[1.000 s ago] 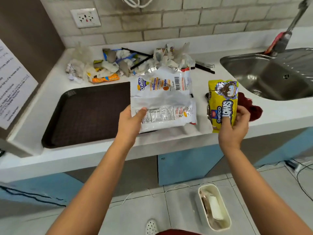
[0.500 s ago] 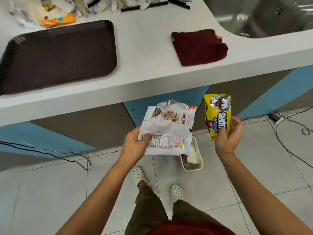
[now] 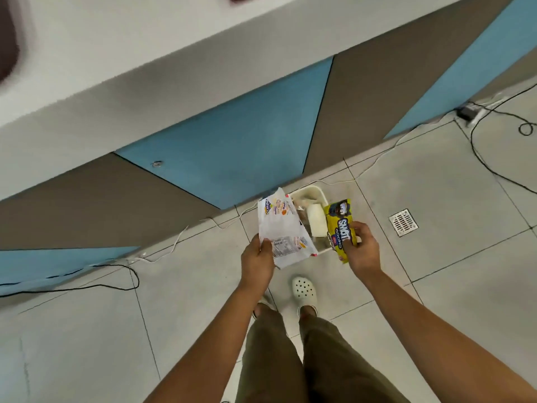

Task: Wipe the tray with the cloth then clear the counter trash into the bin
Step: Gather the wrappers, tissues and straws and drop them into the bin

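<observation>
The left hand [image 3: 257, 264] pinched the near corner of a white wrapper [image 3: 283, 231], thumb on top over the printed nutrition panel, fingers curled beneath. The wrapper was thin glossy film, creased down its length and folded into a rough tapering shape, with small orange and blue printing near its far end. The right hand [image 3: 361, 250] grasped a yellow wrapper [image 3: 340, 228] along its right edge, fingers wrapped over the front, thumb hidden behind. This one was a narrow, flat rectangular packet, shiny, with bold white lettering and a dark cartoon picture at the far end.

Both wrappers hung over the bin [image 3: 308, 193], a small white plastic tub with rounded corners and a smooth rim, standing on the floor just in front of the cabinet base. Inside it lay a pale cylindrical piece and some crumpled scraps, partly covered by the wrappers.

The floor [image 3: 436, 184] was large light grey tiles with dark grout lines. A square metal drain grate [image 3: 403, 222] with parallel slots sat to the right of the bin. Thin black and white cables [image 3: 479, 146] trailed along the cabinet foot. The cabinet fronts alternated matte blue and grey-brown panels under a thick white counter edge [image 3: 203, 45]. At the counter's far left, a blurred dark brown tray [image 3: 8, 45] showed its rounded corner. White perforated clogs [image 3: 304, 290] stood nearest the bin.
</observation>
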The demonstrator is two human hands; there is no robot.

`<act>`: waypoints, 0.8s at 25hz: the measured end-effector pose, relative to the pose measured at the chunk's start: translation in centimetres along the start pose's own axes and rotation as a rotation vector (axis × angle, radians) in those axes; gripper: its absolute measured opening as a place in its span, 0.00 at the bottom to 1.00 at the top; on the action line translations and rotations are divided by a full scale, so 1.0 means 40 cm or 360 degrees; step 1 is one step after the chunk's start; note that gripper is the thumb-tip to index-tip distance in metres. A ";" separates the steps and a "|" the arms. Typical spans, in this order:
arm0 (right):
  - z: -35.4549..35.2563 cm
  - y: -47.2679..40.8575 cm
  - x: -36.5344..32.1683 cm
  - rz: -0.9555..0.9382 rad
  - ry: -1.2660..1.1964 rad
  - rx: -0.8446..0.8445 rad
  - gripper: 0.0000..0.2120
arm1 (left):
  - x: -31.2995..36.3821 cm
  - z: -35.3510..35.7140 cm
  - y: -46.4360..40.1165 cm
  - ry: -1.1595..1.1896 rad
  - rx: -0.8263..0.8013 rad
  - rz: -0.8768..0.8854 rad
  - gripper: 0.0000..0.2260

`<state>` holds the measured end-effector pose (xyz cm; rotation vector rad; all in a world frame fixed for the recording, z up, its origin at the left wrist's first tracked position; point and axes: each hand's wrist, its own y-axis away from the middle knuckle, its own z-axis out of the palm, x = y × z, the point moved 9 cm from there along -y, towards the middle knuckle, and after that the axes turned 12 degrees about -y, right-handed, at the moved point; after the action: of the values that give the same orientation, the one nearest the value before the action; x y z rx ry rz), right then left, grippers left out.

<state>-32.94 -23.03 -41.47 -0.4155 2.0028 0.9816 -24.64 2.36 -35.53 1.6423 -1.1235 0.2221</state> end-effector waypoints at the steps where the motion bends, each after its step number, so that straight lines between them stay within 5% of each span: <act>1: 0.011 -0.018 0.035 0.0055 0.0028 0.0009 0.15 | -0.021 0.023 -0.032 -0.0009 -0.0002 -0.0021 0.13; 14: 0.149 -0.247 0.317 0.0245 0.0558 -0.0221 0.25 | -0.155 0.272 -0.350 -0.0158 -0.0106 -0.0132 0.16; 20: 0.184 -0.290 0.348 0.0237 0.0674 -0.0332 0.27 | -0.140 0.306 -0.402 -0.0399 0.0106 -0.0028 0.15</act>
<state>-30.17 -23.87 -60.81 -0.6380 2.3419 1.2862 -20.16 -5.21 -54.56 1.7738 -1.3006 0.0423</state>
